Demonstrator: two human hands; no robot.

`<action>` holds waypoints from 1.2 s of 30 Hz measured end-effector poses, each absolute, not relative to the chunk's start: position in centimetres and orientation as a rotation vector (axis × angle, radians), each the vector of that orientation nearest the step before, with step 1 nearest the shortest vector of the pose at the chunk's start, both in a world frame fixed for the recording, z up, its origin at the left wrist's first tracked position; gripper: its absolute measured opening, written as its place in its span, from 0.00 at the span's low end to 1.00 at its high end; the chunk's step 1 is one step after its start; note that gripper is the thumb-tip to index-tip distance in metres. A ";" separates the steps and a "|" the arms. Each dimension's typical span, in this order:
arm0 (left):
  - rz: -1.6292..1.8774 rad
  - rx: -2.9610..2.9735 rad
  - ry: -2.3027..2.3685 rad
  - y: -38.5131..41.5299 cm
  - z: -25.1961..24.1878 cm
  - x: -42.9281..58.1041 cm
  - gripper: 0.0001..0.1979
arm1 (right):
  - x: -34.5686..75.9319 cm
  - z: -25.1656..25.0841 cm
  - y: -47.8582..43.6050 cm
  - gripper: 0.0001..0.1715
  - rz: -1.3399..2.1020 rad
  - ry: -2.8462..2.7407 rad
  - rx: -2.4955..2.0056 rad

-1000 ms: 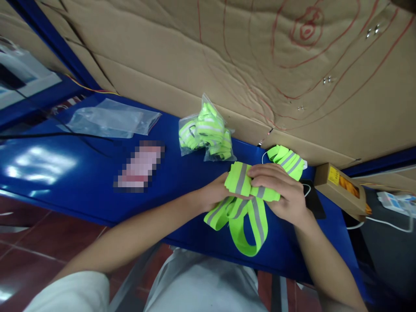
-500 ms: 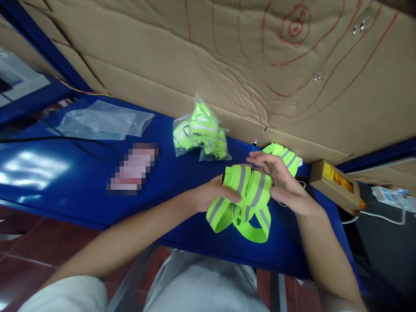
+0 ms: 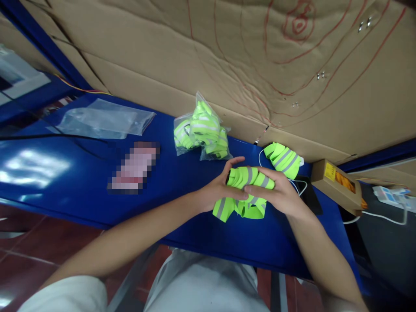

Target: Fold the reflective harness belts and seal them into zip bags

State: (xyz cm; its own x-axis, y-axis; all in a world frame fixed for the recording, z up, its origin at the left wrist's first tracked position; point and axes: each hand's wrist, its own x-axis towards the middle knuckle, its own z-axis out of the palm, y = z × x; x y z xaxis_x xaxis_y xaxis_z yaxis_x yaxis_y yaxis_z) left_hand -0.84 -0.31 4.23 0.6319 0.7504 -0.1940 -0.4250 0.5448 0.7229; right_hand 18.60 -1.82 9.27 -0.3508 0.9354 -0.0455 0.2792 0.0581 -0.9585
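A bundle of yellow-green reflective straps (image 3: 250, 177) with grey stripes is folded between my two hands, above the blue table. My left hand (image 3: 221, 190) grips its left side, thumb across the front and a finger sticking out behind. On the right side, my right hand (image 3: 281, 190) is wrapped round the bundle, its thumb pressed near the left thumb. Loose loops of strap (image 3: 240, 210) hang below both hands. Behind my right hand lies another folded strap bundle (image 3: 284, 159) against the cardboard. Several bagged strap bundles (image 3: 204, 130) are piled beyond my left hand.
Flat clear plastic bags (image 3: 104, 119) lie at the back left of the blue table (image 3: 182, 182). In front of them is a blurred-out pinkish item (image 3: 133, 169). A cardboard box (image 3: 338, 184) and white cables stand at the right. A cardboard wall (image 3: 162, 52) borders the back.
My right hand has come in from the right and closed on the strap bundle. The hanging loops are drawn up shorter, and the bundle is more compact.
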 end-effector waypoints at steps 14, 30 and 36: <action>0.611 0.572 0.351 -0.8 3.4 -0.3 0.30 | 17.3 7.3 -1.8 0.19 1.545 -1.030 -1.190; 0.593 0.502 0.440 -3.7 2.4 1.7 0.34 | 17.7 7.1 -2.1 0.15 1.506 -1.242 -1.140; 0.627 0.523 0.501 -3.1 1.8 1.6 0.37 | 17.7 6.8 -2.2 0.18 1.459 -1.339 -1.173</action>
State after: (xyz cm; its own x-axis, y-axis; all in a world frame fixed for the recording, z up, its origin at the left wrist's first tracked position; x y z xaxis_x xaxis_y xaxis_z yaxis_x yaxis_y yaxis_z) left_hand 1.63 -3.14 1.77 0.7016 0.6568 -0.2763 -0.4138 0.6913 0.5923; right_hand 17.75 -2.15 6.82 -0.2342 0.9665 -0.1050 0.0222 -0.1027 -0.9945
